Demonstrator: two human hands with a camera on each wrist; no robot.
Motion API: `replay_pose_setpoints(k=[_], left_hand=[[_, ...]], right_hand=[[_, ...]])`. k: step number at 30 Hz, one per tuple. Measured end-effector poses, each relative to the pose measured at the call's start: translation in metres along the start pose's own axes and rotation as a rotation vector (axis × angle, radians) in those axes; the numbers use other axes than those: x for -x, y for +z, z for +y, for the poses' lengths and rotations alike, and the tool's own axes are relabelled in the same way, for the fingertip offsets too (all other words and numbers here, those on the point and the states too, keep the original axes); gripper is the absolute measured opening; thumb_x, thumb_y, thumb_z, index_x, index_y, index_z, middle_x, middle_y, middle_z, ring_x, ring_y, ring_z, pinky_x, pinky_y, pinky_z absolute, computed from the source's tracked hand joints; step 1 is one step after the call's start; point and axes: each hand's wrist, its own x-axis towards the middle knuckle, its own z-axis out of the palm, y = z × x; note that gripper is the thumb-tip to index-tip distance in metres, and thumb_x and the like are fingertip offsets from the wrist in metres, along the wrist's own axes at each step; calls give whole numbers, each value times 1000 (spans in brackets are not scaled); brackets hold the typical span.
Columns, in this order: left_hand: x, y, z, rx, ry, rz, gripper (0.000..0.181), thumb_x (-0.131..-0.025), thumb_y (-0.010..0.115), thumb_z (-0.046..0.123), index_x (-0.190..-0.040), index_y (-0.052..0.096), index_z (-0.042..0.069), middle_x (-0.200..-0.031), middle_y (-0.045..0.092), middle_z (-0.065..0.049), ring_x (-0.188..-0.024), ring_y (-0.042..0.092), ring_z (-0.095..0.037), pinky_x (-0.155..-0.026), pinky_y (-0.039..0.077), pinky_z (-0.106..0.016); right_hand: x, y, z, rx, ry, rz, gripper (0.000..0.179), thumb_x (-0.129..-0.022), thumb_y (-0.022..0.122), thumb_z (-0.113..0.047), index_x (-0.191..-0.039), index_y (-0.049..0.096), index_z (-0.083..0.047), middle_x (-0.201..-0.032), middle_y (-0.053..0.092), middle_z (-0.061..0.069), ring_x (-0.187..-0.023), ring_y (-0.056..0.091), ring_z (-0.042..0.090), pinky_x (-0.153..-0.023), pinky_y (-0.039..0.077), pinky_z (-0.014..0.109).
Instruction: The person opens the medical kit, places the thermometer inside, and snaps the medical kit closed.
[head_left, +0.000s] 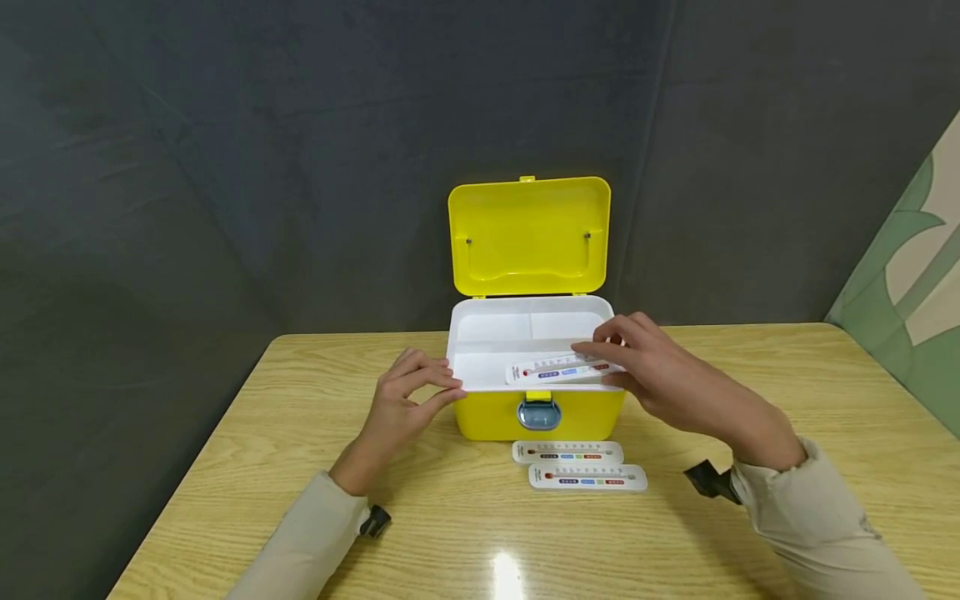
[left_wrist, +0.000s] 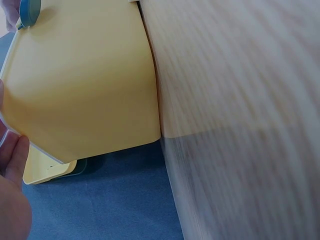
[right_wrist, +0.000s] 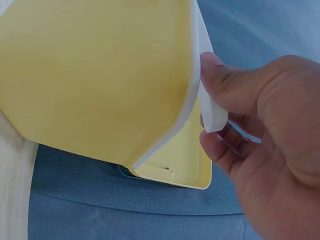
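Observation:
A yellow storage box (head_left: 487, 417) stands with its lid (head_left: 528, 237) raised and a white compartmented tray (head_left: 480, 367) at its top. My right hand (head_left: 652, 367) pinches one end of a white thermometer (head_left: 555, 373) over the tray's front compartment. In the right wrist view, thumb and fingers hold the white thermometer (right_wrist: 215, 112) by its end beside the box rim. With thumb and fingers, my left hand (head_left: 405, 400) grips the box's rim at the front left corner. Two more thermometers (head_left: 567, 452) lie on the table before the box.
The wooden table (head_left: 300, 450) extends around the box. A grey latch (head_left: 538, 414) hangs at the box front. Behind stands a dark cloth-like wall (head_left: 337, 167), and a leaf-patterned panel (head_left: 915, 267) is at the right.

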Motion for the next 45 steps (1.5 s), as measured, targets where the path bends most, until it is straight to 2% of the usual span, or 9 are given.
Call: replay_pose_setpoints(k=[11,18,25,34,45], left_hand=[[1,-1,0,-10,11,-1,27,-64,86,-9,-84,76,6,-83,64,-6,-93,62,-27,-95,50,-20],[1,-2,0,-22,8,-2,27,-64,86,-8,-84,76,6,-83,65,-6,-93,62,-26,-95,49,-19],[2,-1,-1,-23,20,3,25,-65,86,-7,-84,76,6,-82,63,-6,-92,62,-27,-96,50,-20],[1,-1,0,-25,2,-3,26,-65,86,-8,-85,76,7,-82,64,-5,-93,62,-26,-96,50,-19],[0,0,2,-35,3,-12,26,-66,86,-7,-85,75,7,-83,63,-5,-94,62,-27,-97,50,-20]], right_hand=[[0,1,-2,-44,-12,-5,41,-85,77,-7,-124,70,-15,-116,62,1,-102,52,14,-79,54,30],[0,-1,-4,-31,-12,13,40,-85,75,0,-123,71,-13,-115,64,2,-102,53,17,-80,53,34],[-3,1,-8,-21,46,16,36,-89,73,-4,-123,70,-12,-116,64,5,-101,53,20,-80,51,36],[-4,3,-9,-48,125,-29,33,-92,70,-11,-125,69,-12,-120,62,8,-106,53,24,-85,50,40],[-2,2,-8,-67,142,-58,34,-93,69,-11,-127,69,-12,-121,62,8,-106,53,23,-84,50,39]])
